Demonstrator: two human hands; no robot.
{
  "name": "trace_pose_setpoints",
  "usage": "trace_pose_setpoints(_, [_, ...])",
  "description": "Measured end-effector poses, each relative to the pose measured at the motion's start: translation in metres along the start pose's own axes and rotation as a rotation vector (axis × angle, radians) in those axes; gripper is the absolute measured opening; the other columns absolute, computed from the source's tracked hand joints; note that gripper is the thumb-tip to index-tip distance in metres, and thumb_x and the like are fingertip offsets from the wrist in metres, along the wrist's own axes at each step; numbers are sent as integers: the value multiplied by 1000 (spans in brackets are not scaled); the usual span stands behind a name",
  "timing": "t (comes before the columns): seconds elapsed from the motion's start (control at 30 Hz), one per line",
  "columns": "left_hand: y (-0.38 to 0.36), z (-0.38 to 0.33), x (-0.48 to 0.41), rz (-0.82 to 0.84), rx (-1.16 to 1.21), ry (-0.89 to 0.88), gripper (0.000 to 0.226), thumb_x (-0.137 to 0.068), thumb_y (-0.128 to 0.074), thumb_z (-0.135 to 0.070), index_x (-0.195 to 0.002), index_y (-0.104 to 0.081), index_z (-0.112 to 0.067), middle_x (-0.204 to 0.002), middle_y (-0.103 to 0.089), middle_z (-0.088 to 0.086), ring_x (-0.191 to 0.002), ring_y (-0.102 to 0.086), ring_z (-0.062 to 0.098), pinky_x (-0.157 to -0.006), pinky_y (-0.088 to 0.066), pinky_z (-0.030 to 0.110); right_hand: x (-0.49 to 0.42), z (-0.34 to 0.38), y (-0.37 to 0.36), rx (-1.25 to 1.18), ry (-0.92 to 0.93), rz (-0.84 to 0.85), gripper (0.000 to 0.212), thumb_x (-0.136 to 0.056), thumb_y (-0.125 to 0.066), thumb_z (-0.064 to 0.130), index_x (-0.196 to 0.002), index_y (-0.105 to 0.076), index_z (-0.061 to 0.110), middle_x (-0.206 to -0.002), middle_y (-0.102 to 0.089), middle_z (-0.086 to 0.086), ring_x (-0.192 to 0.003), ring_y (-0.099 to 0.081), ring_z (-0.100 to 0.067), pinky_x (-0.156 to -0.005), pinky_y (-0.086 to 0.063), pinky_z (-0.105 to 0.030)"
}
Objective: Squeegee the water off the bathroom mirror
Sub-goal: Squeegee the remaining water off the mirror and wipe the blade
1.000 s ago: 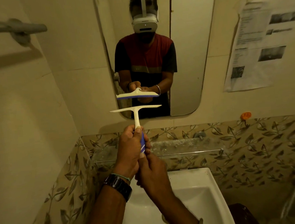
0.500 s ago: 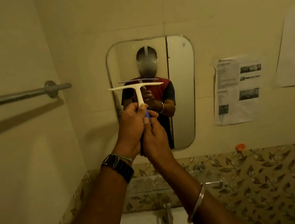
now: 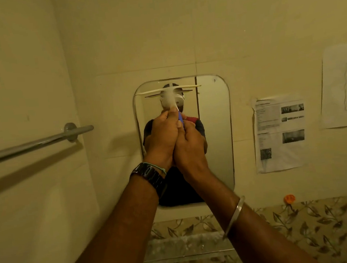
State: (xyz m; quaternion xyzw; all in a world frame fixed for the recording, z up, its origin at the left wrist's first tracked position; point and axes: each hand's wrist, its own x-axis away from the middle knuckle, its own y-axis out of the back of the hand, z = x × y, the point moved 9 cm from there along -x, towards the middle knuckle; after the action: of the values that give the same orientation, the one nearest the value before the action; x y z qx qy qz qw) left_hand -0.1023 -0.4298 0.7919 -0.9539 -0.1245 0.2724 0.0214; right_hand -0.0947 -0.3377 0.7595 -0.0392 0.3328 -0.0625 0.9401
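Note:
A rounded rectangular mirror (image 3: pixel 215 127) hangs on the cream wall straight ahead. The white squeegee (image 3: pixel 168 91) with a blue-striped handle has its blade level across the mirror's top left part, near the upper edge. My left hand (image 3: pixel 161 138), with a dark watch at the wrist, grips the handle just below the blade stem. My right hand (image 3: pixel 189 144) wraps round the handle's lower end, pressed against the left. The blade's contact with the glass cannot be told. My hands hide the handle's lower part.
A chrome towel bar (image 3: pixel 43 140) juts from the left wall. Printed sheets (image 3: pixel 280 134) and a line drawing (image 3: pixel 341 87) are stuck to the right of the mirror. A glass shelf (image 3: pixel 186 245) runs under the mirror against leaf-patterned tiles (image 3: pixel 313 230); an orange hook (image 3: pixel 289 198) sits above them.
Both hands have lifted the squeegee from above the sink up to the mirror's top edge. My view has tilted upward, so the sink has left the frame.

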Motion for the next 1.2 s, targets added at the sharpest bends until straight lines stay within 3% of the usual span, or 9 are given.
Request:
trace_pose_setpoints(0.07, [-7, 2, 10, 32, 58, 9, 37, -106, -49, -44, -105, -72, -14, -91, -76, 2, -88, -76, 16, -73, -60, 27, 5, -3, 9, 3, 11, -9, 29, -110, -40, 37, -121, -60, 18, -98, -70, -5, -86, -71, -17, -78, -63, -47])
trace_pose_setpoints(0.23, [-34, 32, 46, 194, 179, 112, 35, -106, -51, -40, -110, -69, -10, -112, -70, 22, -109, -70, 38, -94, -60, 51, 37, -23, 41, 16, 52, -26, 31, -111, -37, 39, -126, -58, 23, -94, -70, -2, -81, -71, -14, -69, -61, -33])
trace_pose_setpoints(0.33, [-39, 48, 59, 216, 215, 166, 35, -106, -50, -42, -114, -68, -14, -110, -73, 18, -109, -71, 35, -96, -59, 49, 55, -39, 57, 28, 55, -25, 35, -107, -38, 42, -119, -61, 19, -83, -68, 2, -69, -65, -10, -60, -54, -24])
trace_pose_setpoints(0.5, [-11, 82, 64, 92, 306, 237, 70, -96, -38, -74, -120, -68, -15, -103, -78, 12, -95, -77, 30, -73, -63, 36, 86, -75, 79, -28, -24, 63, 32, -105, -42, 43, -107, -61, 18, -67, -58, -2, -52, -50, -19, -47, -47, -29])
trace_pose_setpoints(0.67, [11, 123, 55, 95, 795, 520, 91, -97, -29, -77, -129, -65, 0, -116, -73, 25, -92, -76, 34, -67, -61, 37, 101, -108, 97, -186, -186, 213, 37, -108, -46, 45, -110, -68, 16, -75, -53, -13, -59, -45, -28, -51, -38, -34])
trace_pose_setpoints(0.8, [6, 122, 53, 384, 607, 564, 90, -92, -43, -79, -132, -67, -2, -107, -72, 24, -74, -72, 27, -57, -58, 32, 105, -121, 115, -210, -238, 244, 54, -99, -46, 49, -93, -61, -2, -65, -41, -15, -50, -30, -23, -47, -27, -32])
trace_pose_setpoints(0.93, [-8, 108, 57, 597, 339, 499, 77, -101, -36, -68, -135, -65, -5, -108, -70, 21, -74, -69, 27, -58, -58, 31, 102, -130, 128, 14, -182, 198, 70, -100, -42, 57, -82, -60, -8, -60, -50, -13, -53, -43, -22, -48, -35, -28])
trace_pose_setpoints(1.03, [-13, 96, 54, 568, 180, 425, 63, -105, -40, -52, -131, -63, 1, -93, -73, 20, -68, -72, 26, -51, -57, 30, 101, -129, 135, 173, -101, 207, 72, -104, -36, 60, -75, -64, 1, -60, -56, -16, -52, -49, -17, -51, -39, -28])
trace_pose_setpoints(1.2, [-18, 97, 59, 473, 222, 474, 52, -103, -56, -36, -120, -62, 13, -80, -69, 24, -62, -69, 29, -56, -58, 35, 97, -120, 152, 318, 93, 266, 55, -102, -37, 61, -68, -58, 23, -58, -56, 2, -50, -47, -7, -50, -35, -24])
